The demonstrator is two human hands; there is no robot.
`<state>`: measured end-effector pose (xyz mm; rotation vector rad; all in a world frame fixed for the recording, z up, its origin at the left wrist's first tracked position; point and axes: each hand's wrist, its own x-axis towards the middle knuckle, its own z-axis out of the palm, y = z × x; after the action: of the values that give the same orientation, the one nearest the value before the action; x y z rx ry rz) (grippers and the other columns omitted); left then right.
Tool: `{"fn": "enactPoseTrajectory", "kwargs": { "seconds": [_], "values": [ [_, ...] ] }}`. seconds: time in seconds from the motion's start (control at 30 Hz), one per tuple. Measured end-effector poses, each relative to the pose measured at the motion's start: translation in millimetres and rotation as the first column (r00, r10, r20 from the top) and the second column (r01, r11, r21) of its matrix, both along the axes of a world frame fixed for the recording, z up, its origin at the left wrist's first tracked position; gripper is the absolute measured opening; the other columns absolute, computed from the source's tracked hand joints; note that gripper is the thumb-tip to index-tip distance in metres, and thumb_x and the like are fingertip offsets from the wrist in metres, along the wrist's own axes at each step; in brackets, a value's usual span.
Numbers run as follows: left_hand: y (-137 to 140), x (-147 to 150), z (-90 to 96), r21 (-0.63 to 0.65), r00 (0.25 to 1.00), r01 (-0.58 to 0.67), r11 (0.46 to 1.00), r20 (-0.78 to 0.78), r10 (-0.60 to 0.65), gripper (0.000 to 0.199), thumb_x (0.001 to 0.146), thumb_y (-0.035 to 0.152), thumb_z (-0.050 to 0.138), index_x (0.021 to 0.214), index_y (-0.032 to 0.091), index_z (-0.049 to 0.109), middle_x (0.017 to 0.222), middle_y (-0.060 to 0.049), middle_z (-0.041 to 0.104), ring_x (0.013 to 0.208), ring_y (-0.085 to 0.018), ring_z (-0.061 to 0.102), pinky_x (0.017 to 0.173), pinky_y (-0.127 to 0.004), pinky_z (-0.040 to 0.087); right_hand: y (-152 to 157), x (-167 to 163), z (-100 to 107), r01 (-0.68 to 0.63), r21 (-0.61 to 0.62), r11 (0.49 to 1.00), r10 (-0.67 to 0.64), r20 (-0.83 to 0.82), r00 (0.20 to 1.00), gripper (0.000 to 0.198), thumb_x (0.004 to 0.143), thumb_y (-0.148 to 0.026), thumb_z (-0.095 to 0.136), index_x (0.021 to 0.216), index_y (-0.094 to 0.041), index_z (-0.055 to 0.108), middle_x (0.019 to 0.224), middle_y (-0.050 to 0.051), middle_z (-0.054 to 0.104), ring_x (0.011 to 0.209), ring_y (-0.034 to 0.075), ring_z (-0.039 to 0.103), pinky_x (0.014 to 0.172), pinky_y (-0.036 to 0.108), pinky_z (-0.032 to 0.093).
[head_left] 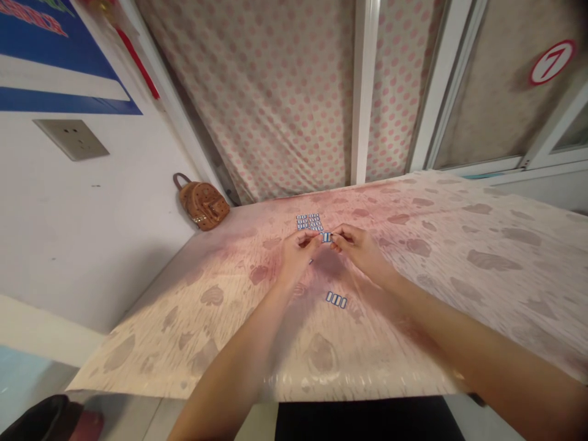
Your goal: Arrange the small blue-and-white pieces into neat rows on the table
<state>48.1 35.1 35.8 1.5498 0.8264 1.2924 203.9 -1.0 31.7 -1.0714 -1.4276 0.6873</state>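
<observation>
Both of my hands meet above the middle of the table. My left hand is closed in a pinch at the left edge of a small blue-bordered label. At its right edge, the fingers of my right hand pinch too. The held label looks like a sheet with pale panels; its print is too small to read. Just beyond my left hand lies a group of similar blue-bordered labels in rows. Nearer to me, a short strip of labels rests flat on the cloth.
A patterned tablecloth covers the table. At its far left corner, a small brown backpack-shaped bag leans against the wall. Behind the table hangs a dotted curtain beside white frames. A wall socket is on the left.
</observation>
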Motion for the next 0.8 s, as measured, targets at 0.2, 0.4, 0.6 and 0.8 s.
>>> {"fn": "enactPoseTrajectory", "kwargs": {
  "seconds": [0.2, 0.4, 0.6, 0.8],
  "values": [
    [7, -2, -3.7, -0.010, 0.998, -0.068, 0.998, 0.018, 0.068, 0.014, 0.074, 0.028, 0.072, 0.079, 0.014, 0.072, 0.073, -0.003, 0.069, 0.065, -0.012, 0.059, 0.064, -0.024, 0.044, 12, 8, -5, -0.040, -0.069, 0.997, 0.026, -0.186, 0.982, 0.034, 0.084, -0.052, 0.057, 0.077, -0.019, 0.062, 0.068, 0.004, 0.065, 0.061, 0.016, 0.060, 0.065, 0.033, 0.049],
    [10, -6, -2.8, -0.084, 0.999, -0.043, 0.996, 0.029, 0.045, 0.017, 0.073, 0.030, 0.073, 0.081, 0.015, 0.072, 0.073, -0.003, 0.069, 0.064, -0.012, 0.059, 0.063, -0.024, 0.045, 10, 12, -3, -0.110, -0.095, 0.989, 0.097, -0.133, 0.986, 0.034, 0.080, -0.052, 0.065, 0.074, -0.019, 0.064, 0.073, 0.005, 0.067, 0.066, 0.016, 0.060, 0.067, 0.032, 0.048],
    [11, -8, -3.1, -0.054, 1.000, -0.012, 0.998, -0.011, 0.012, 0.019, 0.074, 0.032, 0.073, 0.080, 0.015, 0.072, 0.073, -0.003, 0.070, 0.063, -0.011, 0.059, 0.063, -0.023, 0.045, 11, 12, -5, -0.092, -0.056, 0.994, 0.089, -0.061, 0.994, 0.027, 0.083, -0.044, 0.061, 0.073, -0.019, 0.064, 0.070, 0.003, 0.066, 0.065, 0.015, 0.058, 0.066, 0.030, 0.047],
    [17, -13, -2.7, -0.025, 0.998, -0.066, 0.998, -0.013, 0.065, 0.015, 0.073, 0.030, 0.074, 0.076, 0.016, 0.071, 0.071, -0.002, 0.068, 0.064, -0.012, 0.059, 0.063, -0.025, 0.046, 10, 13, -6, -0.106, -0.089, 0.990, 0.107, 0.014, 0.994, 0.027, 0.084, -0.044, 0.057, 0.075, -0.019, 0.062, 0.073, 0.003, 0.066, 0.065, 0.014, 0.059, 0.067, 0.030, 0.047]
  ]
}}
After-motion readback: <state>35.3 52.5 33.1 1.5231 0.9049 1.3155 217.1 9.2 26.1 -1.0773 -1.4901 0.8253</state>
